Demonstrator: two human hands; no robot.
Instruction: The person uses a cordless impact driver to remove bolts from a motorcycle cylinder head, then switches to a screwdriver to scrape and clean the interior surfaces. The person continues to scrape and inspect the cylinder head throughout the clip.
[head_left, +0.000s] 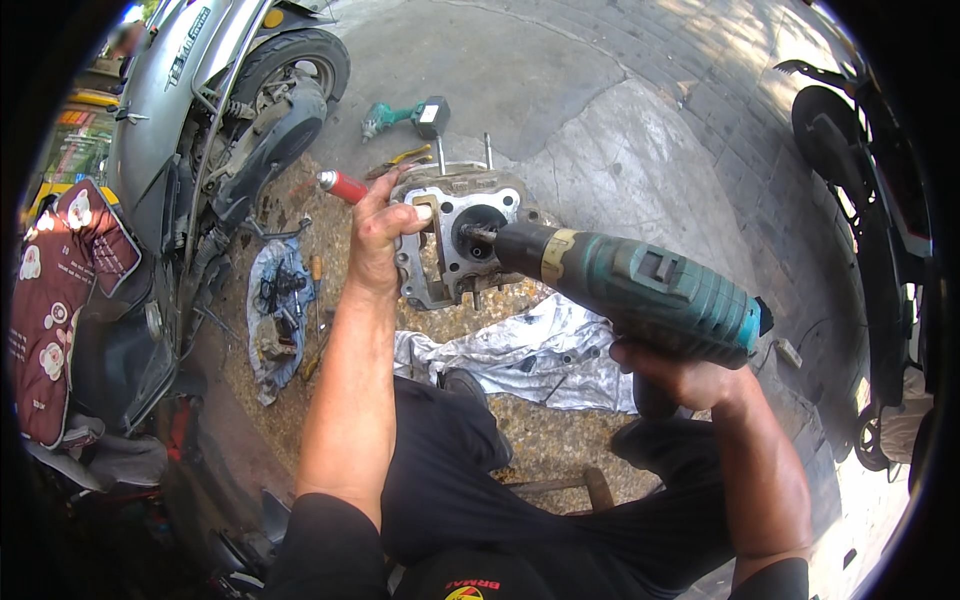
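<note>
My left hand (380, 235) is closed around the left edge of a grey metal engine cylinder head (432, 292), its thumb on the flat face. In my right hand (690, 378) is a teal and black cordless drill (660, 290), gripped by its handle. A bit in the drill's chuck (525, 248) reaches into the round dark recess of the cylinder head. Studs stick out of the casting's far side. A red cylinder with a silver end (342, 186) shows beside my left hand; I cannot tell whether it is held or lies behind.
A second teal power tool (400, 117) lies on the ground beyond. A stained white cloth (500, 350) is spread below the work. To the left, a bag of small parts (280, 310) lies near a scooter (290, 75). Another two-wheeler (840, 130) stands at the right.
</note>
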